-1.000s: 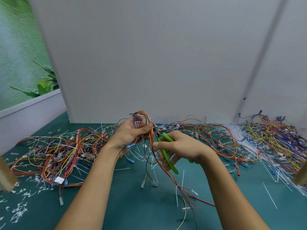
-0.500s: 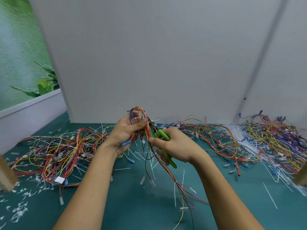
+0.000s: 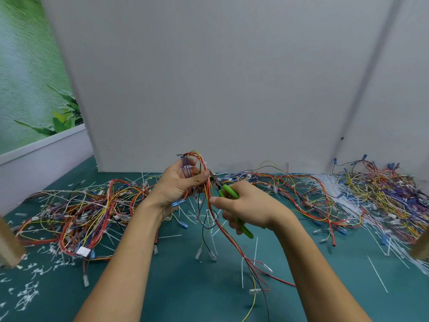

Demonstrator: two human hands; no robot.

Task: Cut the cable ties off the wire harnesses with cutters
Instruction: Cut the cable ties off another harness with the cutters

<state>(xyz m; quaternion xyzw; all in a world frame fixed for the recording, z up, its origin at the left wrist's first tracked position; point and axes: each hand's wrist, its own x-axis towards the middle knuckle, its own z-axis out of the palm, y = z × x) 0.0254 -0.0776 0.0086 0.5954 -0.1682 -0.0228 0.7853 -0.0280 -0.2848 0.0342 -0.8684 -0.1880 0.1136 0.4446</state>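
Note:
My left hand (image 3: pixel 178 185) grips a looped bundle of red, yellow and purple wires, the wire harness (image 3: pixel 210 205), and holds it up above the green table (image 3: pixel 185 287). Its loose ends trail down to the table in front of me. My right hand (image 3: pixel 246 205) holds the green-handled cutters (image 3: pixel 228 192), and their metal jaws touch the bundle just right of my left thumb. The cable tie at the jaws is too small to make out.
A tangle of harnesses (image 3: pixel 76 212) lies at the left and another heap (image 3: pixel 376 194) at the right. White cut ties (image 3: pixel 336 189) and small clippings (image 3: pixel 27 296) litter the table. A grey wall panel (image 3: pixel 220 77) stands close behind. Wooden posts (image 3: pixel 8 242) flank both sides.
Both hands have lifted slightly and drawn together. The cutter jaws have moved up and left into the bundle beside my left thumb.

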